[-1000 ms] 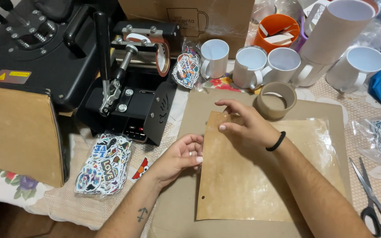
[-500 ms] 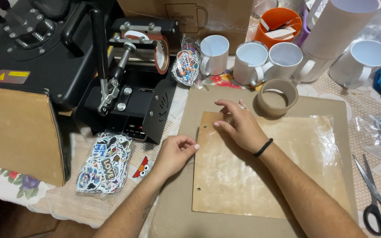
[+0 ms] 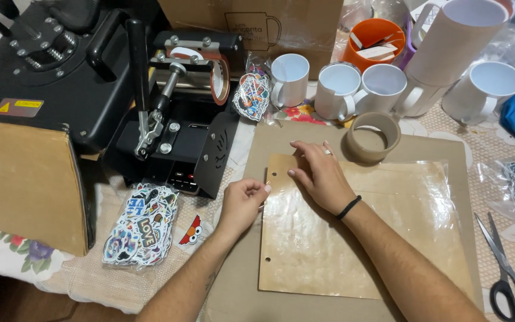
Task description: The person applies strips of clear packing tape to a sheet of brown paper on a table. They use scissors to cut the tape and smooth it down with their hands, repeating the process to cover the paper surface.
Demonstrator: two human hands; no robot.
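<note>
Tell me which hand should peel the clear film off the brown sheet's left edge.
Probably the left hand: its fingers pinch at that edge of the brown sheet, while the right hand lies flat on it, holding it down.

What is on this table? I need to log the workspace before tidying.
brown sheet: 1, glossy tan, centre on board
board: 1, brown, under sheet
tape roll: 1, brown, above sheet
mugs: 5, white, back row
orange cup: 1, back
mug press: 1, black, left
sticker pack: 1, multicoloured, front left
scissors: 1, black-handled, right edge
left hand: pinching sheet's left edge
right hand: flat on sheet
</note>
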